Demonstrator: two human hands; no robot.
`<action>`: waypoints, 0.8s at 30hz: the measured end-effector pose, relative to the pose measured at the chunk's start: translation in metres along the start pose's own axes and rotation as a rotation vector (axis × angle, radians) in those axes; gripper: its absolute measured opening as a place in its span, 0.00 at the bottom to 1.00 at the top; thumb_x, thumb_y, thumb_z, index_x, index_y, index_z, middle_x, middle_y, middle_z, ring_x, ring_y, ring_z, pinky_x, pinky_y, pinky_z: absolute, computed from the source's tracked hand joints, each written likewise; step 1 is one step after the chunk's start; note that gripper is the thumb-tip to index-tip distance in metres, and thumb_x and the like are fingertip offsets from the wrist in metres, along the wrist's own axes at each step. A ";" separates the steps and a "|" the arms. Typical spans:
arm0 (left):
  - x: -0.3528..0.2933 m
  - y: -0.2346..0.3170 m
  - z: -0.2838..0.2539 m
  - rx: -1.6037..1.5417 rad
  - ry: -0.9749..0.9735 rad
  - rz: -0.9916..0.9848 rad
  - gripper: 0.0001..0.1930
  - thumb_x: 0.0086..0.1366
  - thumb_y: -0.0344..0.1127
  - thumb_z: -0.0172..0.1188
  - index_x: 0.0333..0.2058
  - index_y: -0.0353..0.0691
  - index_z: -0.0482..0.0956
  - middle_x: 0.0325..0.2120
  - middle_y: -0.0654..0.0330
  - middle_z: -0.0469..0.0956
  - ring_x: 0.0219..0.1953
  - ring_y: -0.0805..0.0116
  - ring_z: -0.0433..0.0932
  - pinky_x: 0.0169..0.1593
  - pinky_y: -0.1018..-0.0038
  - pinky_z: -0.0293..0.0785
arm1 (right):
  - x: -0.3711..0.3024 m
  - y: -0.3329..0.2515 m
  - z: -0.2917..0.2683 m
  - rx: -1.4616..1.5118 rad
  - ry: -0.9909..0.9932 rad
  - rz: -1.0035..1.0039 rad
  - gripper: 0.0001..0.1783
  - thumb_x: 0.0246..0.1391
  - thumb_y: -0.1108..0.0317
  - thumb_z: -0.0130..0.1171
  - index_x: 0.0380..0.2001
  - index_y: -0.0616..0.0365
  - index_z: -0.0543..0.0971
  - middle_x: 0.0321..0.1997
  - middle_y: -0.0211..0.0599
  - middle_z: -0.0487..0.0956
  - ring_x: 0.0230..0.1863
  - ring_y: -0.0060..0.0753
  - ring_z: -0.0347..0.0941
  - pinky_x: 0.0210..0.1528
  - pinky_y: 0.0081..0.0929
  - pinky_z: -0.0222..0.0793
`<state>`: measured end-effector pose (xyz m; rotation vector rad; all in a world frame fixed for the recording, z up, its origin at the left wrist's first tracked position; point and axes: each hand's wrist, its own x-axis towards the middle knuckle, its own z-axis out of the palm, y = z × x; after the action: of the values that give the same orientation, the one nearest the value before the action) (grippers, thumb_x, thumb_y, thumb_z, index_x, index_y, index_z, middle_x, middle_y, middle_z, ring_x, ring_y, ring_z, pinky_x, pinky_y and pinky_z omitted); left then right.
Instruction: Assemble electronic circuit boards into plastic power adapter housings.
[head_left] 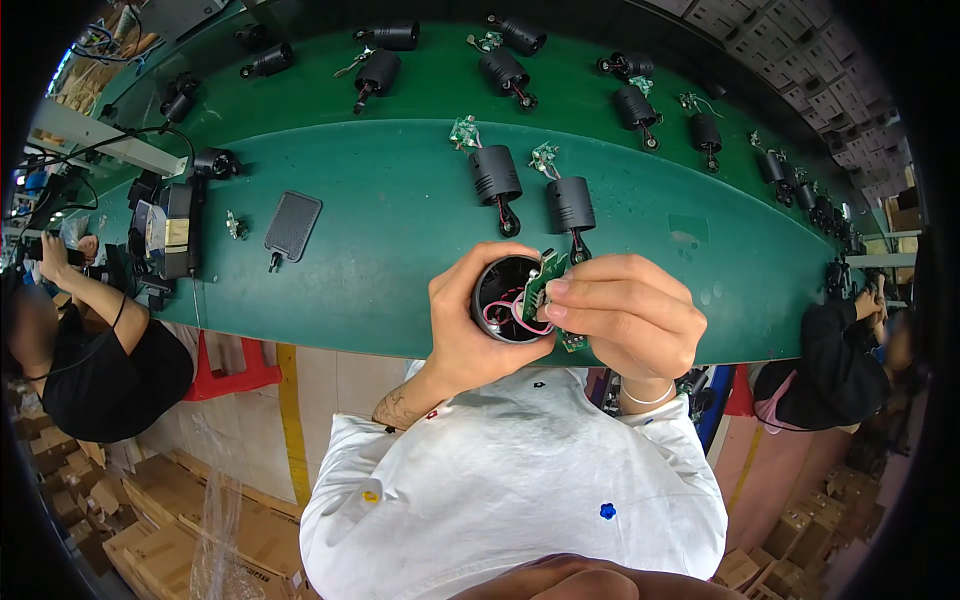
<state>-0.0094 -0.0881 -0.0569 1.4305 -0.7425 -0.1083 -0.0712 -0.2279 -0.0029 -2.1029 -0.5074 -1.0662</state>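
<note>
Left hand (458, 335) clamped around a black cylindrical housing (493, 288), open end facing the camera, at frame centre; right hand (640, 315) pinching a green circuit board (551, 272) at the housing's opening; pink wire (499, 306) looped there; two similar housings (496, 174) on the green surface (390, 240), upper centre; dark rectangular pad (294, 226), upper left.

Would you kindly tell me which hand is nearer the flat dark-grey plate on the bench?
Left. The left hand, around a black cylinder, is to the plate's right; the right hand, holding a green circuit board, is farther right.
</note>
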 end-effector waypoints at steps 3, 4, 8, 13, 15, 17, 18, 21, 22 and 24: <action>0.001 -0.003 0.000 -0.011 0.012 -0.002 0.31 0.30 0.25 0.70 0.41 0.38 0.76 0.30 0.61 0.79 0.28 0.68 0.75 0.36 0.76 0.73 | 0.001 -0.001 -0.002 0.013 -0.028 -0.001 0.02 0.40 0.77 0.62 0.19 0.64 0.82 0.28 0.39 0.82 0.27 0.34 0.76 0.30 0.21 0.76; 0.001 -0.003 0.000 0.002 0.017 0.012 0.31 0.30 0.25 0.70 0.41 0.38 0.76 0.30 0.61 0.79 0.28 0.68 0.75 0.35 0.76 0.73 | 0.001 -0.001 -0.003 0.015 -0.042 0.011 0.02 0.40 0.77 0.62 0.19 0.64 0.82 0.28 0.39 0.82 0.27 0.34 0.76 0.30 0.21 0.76; 0.003 -0.004 0.001 0.042 0.034 0.053 0.30 0.30 0.25 0.70 0.40 0.38 0.77 0.29 0.61 0.79 0.28 0.67 0.74 0.35 0.75 0.72 | 0.002 -0.002 -0.004 0.022 -0.085 0.046 0.03 0.40 0.77 0.61 0.19 0.64 0.82 0.28 0.40 0.82 0.27 0.34 0.76 0.30 0.21 0.75; 0.004 -0.003 0.000 0.129 0.044 0.105 0.28 0.31 0.25 0.69 0.39 0.38 0.77 0.29 0.60 0.79 0.28 0.65 0.73 0.35 0.74 0.71 | 0.000 -0.002 0.000 0.067 -0.134 0.118 0.03 0.35 0.78 0.61 0.19 0.65 0.82 0.28 0.39 0.82 0.26 0.33 0.74 0.30 0.22 0.74; 0.005 -0.001 0.000 0.133 0.045 0.122 0.27 0.31 0.25 0.69 0.38 0.38 0.78 0.29 0.60 0.79 0.28 0.65 0.73 0.34 0.74 0.71 | -0.003 0.000 0.007 0.121 -0.149 0.144 0.04 0.33 0.79 0.61 0.19 0.65 0.82 0.28 0.39 0.82 0.27 0.32 0.74 0.29 0.22 0.72; 0.006 0.000 -0.001 0.136 0.045 0.139 0.26 0.31 0.25 0.68 0.37 0.37 0.78 0.29 0.60 0.79 0.27 0.65 0.73 0.34 0.74 0.70 | -0.004 0.001 0.011 0.174 -0.163 0.170 0.06 0.31 0.80 0.61 0.20 0.64 0.82 0.27 0.38 0.82 0.27 0.32 0.73 0.29 0.21 0.70; 0.006 0.000 -0.001 0.137 0.047 0.139 0.26 0.31 0.25 0.68 0.37 0.37 0.78 0.29 0.60 0.79 0.27 0.65 0.73 0.34 0.74 0.70 | -0.003 0.001 0.010 0.176 -0.165 0.169 0.06 0.31 0.80 0.61 0.20 0.64 0.82 0.27 0.38 0.82 0.27 0.32 0.73 0.29 0.21 0.70; 0.006 -0.001 0.000 0.184 0.034 0.182 0.24 0.31 0.24 0.66 0.36 0.37 0.78 0.29 0.60 0.79 0.28 0.65 0.73 0.34 0.74 0.71 | 0.000 -0.002 0.007 0.085 -0.238 0.162 0.09 0.29 0.82 0.60 0.21 0.64 0.83 0.28 0.36 0.82 0.27 0.31 0.70 0.28 0.21 0.67; 0.006 -0.001 0.000 0.200 0.029 0.197 0.24 0.32 0.24 0.65 0.35 0.36 0.78 0.29 0.60 0.79 0.28 0.65 0.73 0.34 0.73 0.71 | 0.000 -0.003 0.006 0.054 -0.261 0.159 0.10 0.28 0.82 0.60 0.21 0.63 0.83 0.28 0.36 0.82 0.27 0.30 0.70 0.28 0.20 0.66; 0.007 -0.001 0.001 0.204 0.040 0.231 0.23 0.32 0.24 0.65 0.35 0.36 0.78 0.29 0.59 0.79 0.28 0.64 0.73 0.34 0.73 0.71 | -0.001 -0.008 0.008 0.019 -0.233 0.160 0.10 0.28 0.82 0.60 0.21 0.63 0.83 0.28 0.35 0.81 0.27 0.30 0.69 0.29 0.20 0.66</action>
<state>-0.0040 -0.0930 -0.0552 1.5237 -0.8996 0.1794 -0.0724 -0.2170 -0.0038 -2.2221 -0.4483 -0.7286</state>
